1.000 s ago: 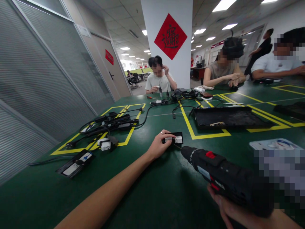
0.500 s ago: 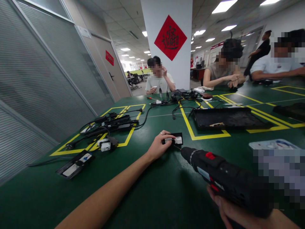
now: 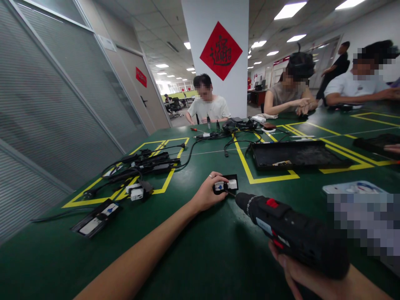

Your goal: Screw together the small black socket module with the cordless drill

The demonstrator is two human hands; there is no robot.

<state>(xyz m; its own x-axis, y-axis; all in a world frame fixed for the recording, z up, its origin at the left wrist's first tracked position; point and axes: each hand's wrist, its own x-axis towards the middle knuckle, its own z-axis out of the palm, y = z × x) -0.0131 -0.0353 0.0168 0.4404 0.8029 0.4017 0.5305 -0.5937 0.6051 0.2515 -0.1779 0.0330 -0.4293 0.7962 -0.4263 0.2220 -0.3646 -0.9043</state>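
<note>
My right hand [image 3: 300, 266] grips a black cordless drill [image 3: 287, 229] with red buttons. Its thin bit points left, and the tip is at the near edge of a small black case [image 3: 231, 178]; contact cannot be made out. The case lies on the green table, with white pieces and a blue spot inside. My left hand [image 3: 208, 192], a ring on one finger, holds the case by its left end, thumb on the near side and fingers on the far side. To the left lies a longer black case [image 3: 95, 217] with similar white and blue parts.
A cable pile [image 3: 150, 162] with a white plug [image 3: 136, 192] lies at left. Further cables [image 3: 237, 125] and a black tray [image 3: 300, 156] lie beyond. At right is a pale blue box [image 3: 353, 187]. Several people sit around the table [image 3: 193, 266].
The left fingers have drawn back, baring the blue spot in the small case. The drill still points at the case. Across the table, a person has lowered their raised hand.
</note>
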